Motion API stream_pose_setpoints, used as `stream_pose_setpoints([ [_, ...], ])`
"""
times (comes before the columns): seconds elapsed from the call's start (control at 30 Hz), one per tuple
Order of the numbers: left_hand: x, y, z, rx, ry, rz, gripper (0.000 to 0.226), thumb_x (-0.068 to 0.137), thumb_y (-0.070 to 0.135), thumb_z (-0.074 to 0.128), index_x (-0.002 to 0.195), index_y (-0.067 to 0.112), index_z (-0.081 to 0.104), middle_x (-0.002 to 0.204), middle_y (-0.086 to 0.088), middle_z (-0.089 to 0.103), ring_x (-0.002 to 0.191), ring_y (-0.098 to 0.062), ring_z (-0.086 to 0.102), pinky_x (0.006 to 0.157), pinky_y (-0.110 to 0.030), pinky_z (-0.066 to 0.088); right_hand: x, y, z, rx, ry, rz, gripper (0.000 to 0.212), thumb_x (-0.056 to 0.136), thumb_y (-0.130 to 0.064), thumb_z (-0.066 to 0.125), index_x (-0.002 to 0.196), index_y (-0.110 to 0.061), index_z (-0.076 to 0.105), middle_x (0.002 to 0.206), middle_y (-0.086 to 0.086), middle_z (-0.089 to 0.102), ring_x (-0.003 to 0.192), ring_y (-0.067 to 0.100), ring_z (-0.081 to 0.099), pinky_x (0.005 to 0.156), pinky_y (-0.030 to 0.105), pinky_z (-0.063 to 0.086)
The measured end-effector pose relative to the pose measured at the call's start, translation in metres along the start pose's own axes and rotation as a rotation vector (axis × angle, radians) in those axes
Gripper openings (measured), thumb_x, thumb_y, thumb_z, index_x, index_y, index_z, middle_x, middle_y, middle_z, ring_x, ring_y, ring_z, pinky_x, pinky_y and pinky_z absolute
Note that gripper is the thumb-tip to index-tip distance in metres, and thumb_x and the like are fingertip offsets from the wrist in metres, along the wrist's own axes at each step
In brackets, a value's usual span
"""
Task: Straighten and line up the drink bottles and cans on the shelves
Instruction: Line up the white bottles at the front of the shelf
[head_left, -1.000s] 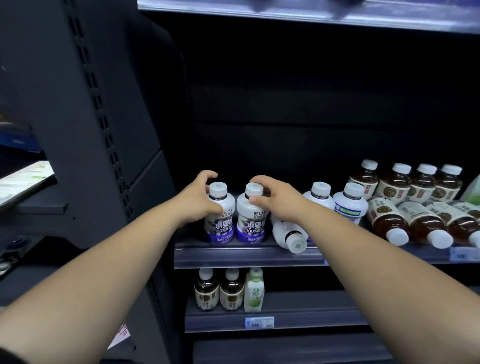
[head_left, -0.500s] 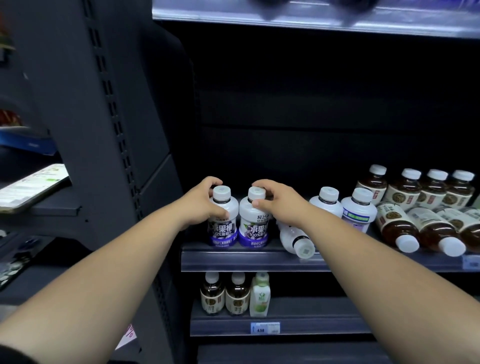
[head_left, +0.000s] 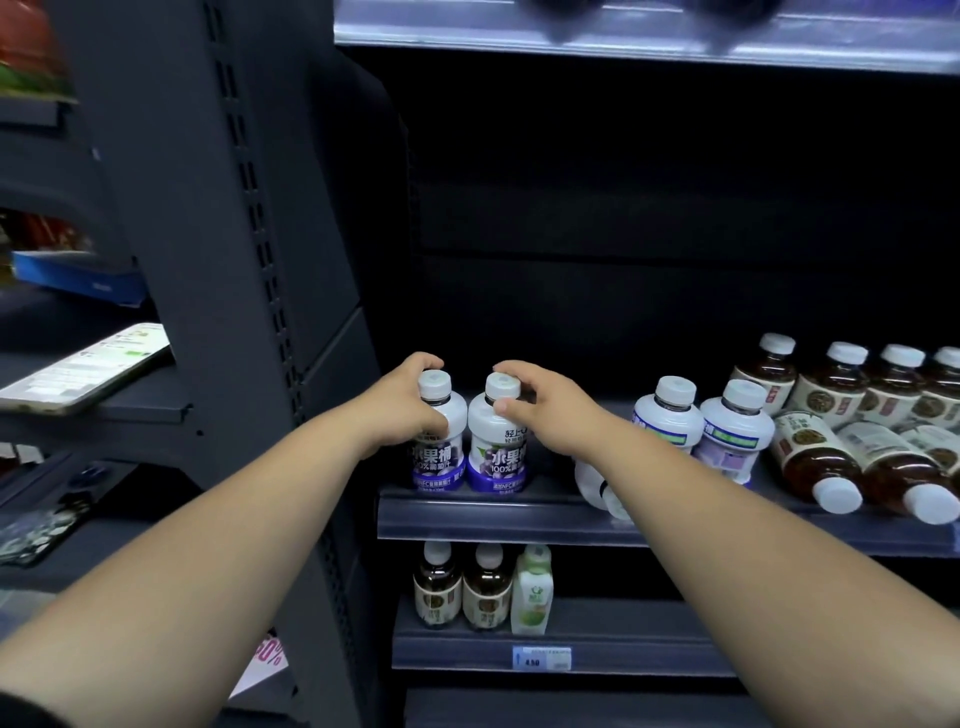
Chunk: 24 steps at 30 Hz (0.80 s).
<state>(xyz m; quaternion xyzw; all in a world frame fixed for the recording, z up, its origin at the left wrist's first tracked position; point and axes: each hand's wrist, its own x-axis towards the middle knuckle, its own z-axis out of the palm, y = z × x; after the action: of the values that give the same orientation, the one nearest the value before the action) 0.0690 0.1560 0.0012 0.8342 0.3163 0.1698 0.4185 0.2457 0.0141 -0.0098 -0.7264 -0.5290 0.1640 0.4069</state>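
Two white bottles stand upright, touching, at the shelf's left end; my left hand wraps the left bottle, my right hand pinches the right bottle's cap.

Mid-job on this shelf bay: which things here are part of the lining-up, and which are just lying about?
Job:
- two purple-label bottles, left hand on one, right hand on the other
- toppled white bottle
- lying tea bottles
- lower-shelf bottles

Lying about:
- phone on the side ledge
- price tag
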Motion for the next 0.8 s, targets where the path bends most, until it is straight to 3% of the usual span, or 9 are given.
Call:
stream_pose_setpoints([
  [0.1,-0.001,0.004,0.002,0.004,0.001,0.002,0.077,0.072,0.010,0.078,0.136,0.032,0.041,0.111,0.000,0.060,0.098,-0.017,0.062,0.077,-0.030,0.052,-0.004,0.001,-0.001,0.012,-0.009,0.021,0.060,0.092,-0.024,0.070,0.147,-0.028,0.046,0.135,-0.008,0.058,0.122,0.008,0.054,0.106,0.028,0.041],
  [0.17,-0.001,0.007,0.005,0.012,0.004,0.010,0.074,0.073,0.013,0.079,0.135,0.033,0.044,0.111,0.000,0.060,0.099,-0.018,0.062,0.078,-0.030,0.052,-0.006,0.002,-0.003,0.020,-0.005,0.017,0.059,0.093,-0.023,0.069,0.147,-0.028,0.045,0.136,-0.007,0.057,0.123,0.008,0.053,0.105,0.027,0.041],
  [0.27,-0.001,0.008,0.008,0.038,0.015,0.021,0.068,0.075,0.014,0.080,0.132,0.031,0.047,0.107,0.004,0.059,0.095,-0.014,0.060,0.075,-0.029,0.051,-0.008,0.001,-0.006,0.006,0.034,0.013,0.039,0.093,-0.025,0.067,0.131,-0.029,0.056,0.117,-0.007,0.066,0.105,0.010,0.061,0.092,0.028,0.047],
  [0.37,0.000,0.007,0.007,0.057,0.017,0.026,0.067,0.075,0.018,0.084,0.131,0.029,0.050,0.107,0.005,0.061,0.096,-0.014,0.062,0.083,-0.033,0.053,-0.006,0.000,-0.006,-0.047,0.052,0.000,0.027,0.092,-0.028,0.066,0.118,-0.031,0.058,0.104,-0.004,0.068,0.097,0.016,0.064,0.089,0.039,0.053],
  [0.5,-0.001,0.008,0.006,0.100,0.019,0.040,0.070,0.074,0.026,0.085,0.134,0.030,0.049,0.116,0.004,0.061,0.105,-0.015,0.060,0.091,-0.034,0.051,-0.011,0.003,-0.006,-0.041,0.038,0.015,0.049,0.089,-0.030,0.071,0.134,-0.032,0.052,0.120,-0.003,0.063,0.108,0.015,0.061,0.098,0.038,0.050],
  [0.6,-0.001,0.019,0.010,0.203,0.069,0.131,0.075,0.068,0.042,0.084,0.134,0.035,0.051,0.133,0.004,0.054,0.122,-0.016,0.051,0.102,-0.039,0.046,-0.023,0.006,-0.014,-0.058,0.040,0.052,0.065,0.087,-0.033,0.075,0.143,-0.035,0.044,0.130,-0.001,0.055,0.113,0.015,0.060,0.099,0.037,0.050],
  [0.7,-0.003,0.040,0.018,0.269,0.104,0.220,0.077,0.054,0.067,0.070,0.126,0.045,0.053,0.134,0.010,0.054,0.123,-0.018,0.052,0.104,-0.047,0.044,-0.042,0.010,-0.026,-0.078,0.087,0.054,0.065,0.086,-0.035,0.075,0.144,-0.034,0.044,0.133,0.000,0.053,0.119,0.015,0.056,0.102,0.036,0.047],
  [0.8,-0.005,0.058,0.033,0.325,0.114,0.332,0.062,0.065,0.062,0.071,0.123,0.046,0.056,0.132,0.015,0.056,0.126,-0.014,0.051,0.107,-0.047,0.040,-0.067,0.018,-0.037,-0.087,0.165,0.058,0.060,0.086,-0.036,0.075,0.139,-0.034,0.049,0.129,-0.005,0.056,0.118,0.011,0.055,0.099,0.029,0.045],
])
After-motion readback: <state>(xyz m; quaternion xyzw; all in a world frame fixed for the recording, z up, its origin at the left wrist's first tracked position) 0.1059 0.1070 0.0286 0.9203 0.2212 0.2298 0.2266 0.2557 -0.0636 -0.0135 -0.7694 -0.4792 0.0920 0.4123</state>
